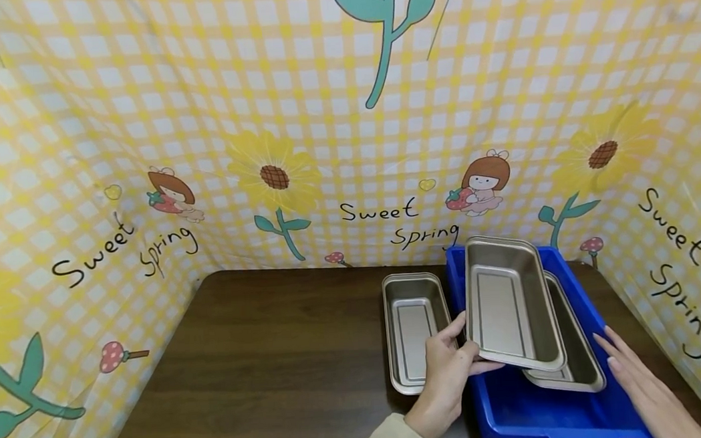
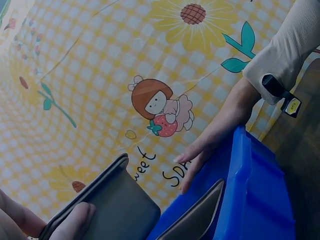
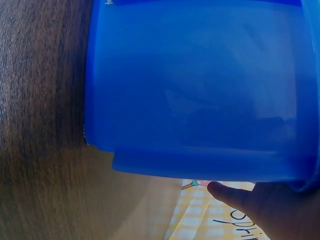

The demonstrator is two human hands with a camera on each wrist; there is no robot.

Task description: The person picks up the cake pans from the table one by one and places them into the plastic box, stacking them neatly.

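Note:
My left hand grips a metal loaf pan by its near left edge, with the thumb on the rim. The pan is tilted above a blue plastic bin. A second loaf pan leans inside the bin, partly hidden behind the held one. My right hand is at the bin's right rim with fingers extended, holding nothing. In the left wrist view, my left thumb presses the held pan's side. The right wrist view shows the bin's outer wall with part of my right hand below it.
Another loaf pan sits upright on the dark wooden table, just left of the bin. A yellow checkered cloth with flowers and printed lettering hangs behind the table and along both sides.

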